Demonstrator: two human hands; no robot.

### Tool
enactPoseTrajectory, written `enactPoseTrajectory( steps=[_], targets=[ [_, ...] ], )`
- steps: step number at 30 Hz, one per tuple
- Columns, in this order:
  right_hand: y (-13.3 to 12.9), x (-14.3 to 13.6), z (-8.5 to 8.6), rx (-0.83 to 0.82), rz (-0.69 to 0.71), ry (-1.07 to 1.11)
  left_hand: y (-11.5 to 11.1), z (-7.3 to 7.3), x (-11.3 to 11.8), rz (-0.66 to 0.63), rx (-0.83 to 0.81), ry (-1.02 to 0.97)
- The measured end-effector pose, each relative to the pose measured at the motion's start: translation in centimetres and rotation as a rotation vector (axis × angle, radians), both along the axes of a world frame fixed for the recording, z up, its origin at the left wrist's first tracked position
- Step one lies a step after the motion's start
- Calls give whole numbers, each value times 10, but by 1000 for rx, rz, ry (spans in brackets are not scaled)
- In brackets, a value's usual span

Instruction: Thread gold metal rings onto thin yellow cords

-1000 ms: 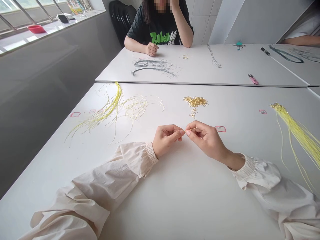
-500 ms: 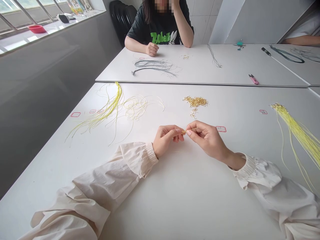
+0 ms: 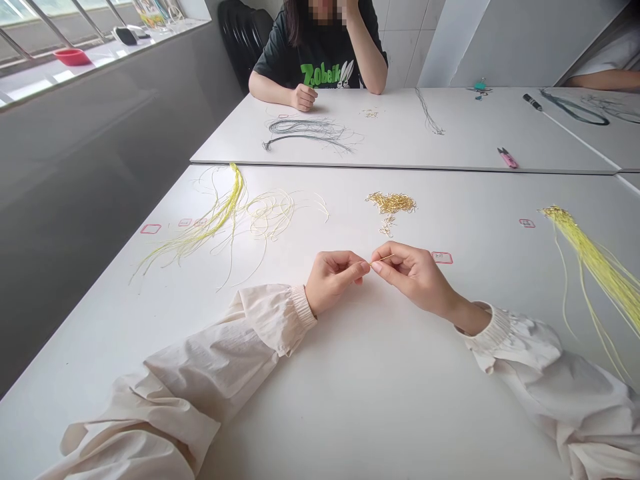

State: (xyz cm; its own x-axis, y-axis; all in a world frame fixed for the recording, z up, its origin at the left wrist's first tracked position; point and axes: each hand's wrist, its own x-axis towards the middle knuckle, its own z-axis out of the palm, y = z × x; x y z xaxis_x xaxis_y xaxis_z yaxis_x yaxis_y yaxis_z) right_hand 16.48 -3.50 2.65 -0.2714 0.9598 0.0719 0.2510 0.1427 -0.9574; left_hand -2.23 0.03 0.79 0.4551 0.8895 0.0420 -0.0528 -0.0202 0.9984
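Observation:
My left hand (image 3: 334,279) is closed in a pinch at the middle of the table. Between its thumb and fingertip sits a small gold-coloured piece, now mostly hidden. My right hand (image 3: 414,275) pinches a thin yellow cord (image 3: 386,257), whose end sticks out above the thumb. Both sets of fingertips almost meet. Just beyond the hands lies a pile of small gold-coloured metal pieces (image 3: 393,202), with a few strewn toward me. A bundle of yellow cords (image 3: 235,193) and looser pale loops (image 3: 273,213) lie beyond my left hand.
Another bundle of yellow cords (image 3: 585,247), with metal ends, lies at the right. Across the table seam are grey cords (image 3: 310,130), pink thread snips (image 3: 507,158) and a black pen-like object (image 3: 532,102). A person in a dark shirt (image 3: 325,53) sits opposite, one fist on the table.
My left thumb and fingers have closed further over the gold piece, so less of it shows. The cord end at my right fingers has shifted slightly. The rest looks unchanged.

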Motion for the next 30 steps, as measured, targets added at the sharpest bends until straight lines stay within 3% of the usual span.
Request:
enactPoseTrajectory(
  steps=[14, 25, 30],
  targets=[
    [1, -1, -1, -20, -26, -14, -1, 1, 1, 5, 25, 3],
    [-2, -7, -7, -28, -102, 162, 0, 4, 3, 71, -36, -13],
    [-4, -10, -12, 83, -156, 115, 1, 6, 6, 117, -22, 10]
  ],
)
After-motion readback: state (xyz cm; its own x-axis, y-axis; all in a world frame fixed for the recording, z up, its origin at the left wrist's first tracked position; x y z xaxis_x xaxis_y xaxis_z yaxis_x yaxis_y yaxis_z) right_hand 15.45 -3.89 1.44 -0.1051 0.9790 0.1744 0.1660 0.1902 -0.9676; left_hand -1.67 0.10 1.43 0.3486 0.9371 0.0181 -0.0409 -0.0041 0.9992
